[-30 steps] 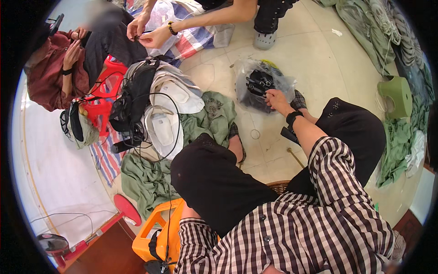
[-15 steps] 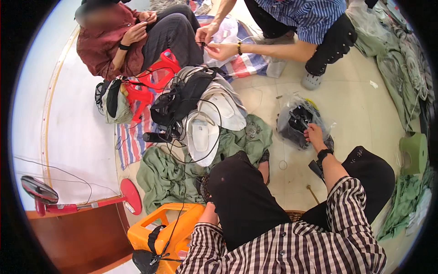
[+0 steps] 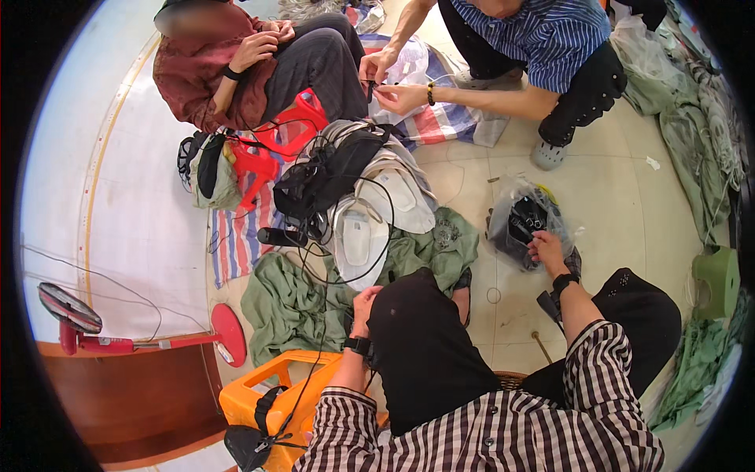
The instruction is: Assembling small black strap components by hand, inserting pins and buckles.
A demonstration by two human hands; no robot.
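Observation:
My right hand (image 3: 546, 250) reaches over the near edge of a clear plastic bag (image 3: 505, 248) on the floor. Its fingers are closed together at the black straps and buckles (image 3: 525, 219) inside; whether they grip one of these pieces I cannot make out. My left hand (image 3: 362, 311) is beside my left knee, its fingertips partly hidden behind the dark trouser leg. Ahead of that hand, off-white caps (image 3: 360, 240) lie stacked with a black bag (image 3: 334, 177) and loops of black cable on top. Green cloth (image 3: 295, 307) is spread beneath and beside them.
Two people crouch ahead; the one at right works a small dark piece (image 3: 371, 85) with both hands. An orange stool (image 3: 248, 400) stands by my left arm, a red fan (image 3: 118, 344) beyond it. A green stool (image 3: 714, 282) and piled cloth (image 3: 688, 149) line the right side.
My left hand has risen into view beside the knee. My right hand is still at the plastic bag, its fingers lower against the black pieces. The whole view has shifted slightly.

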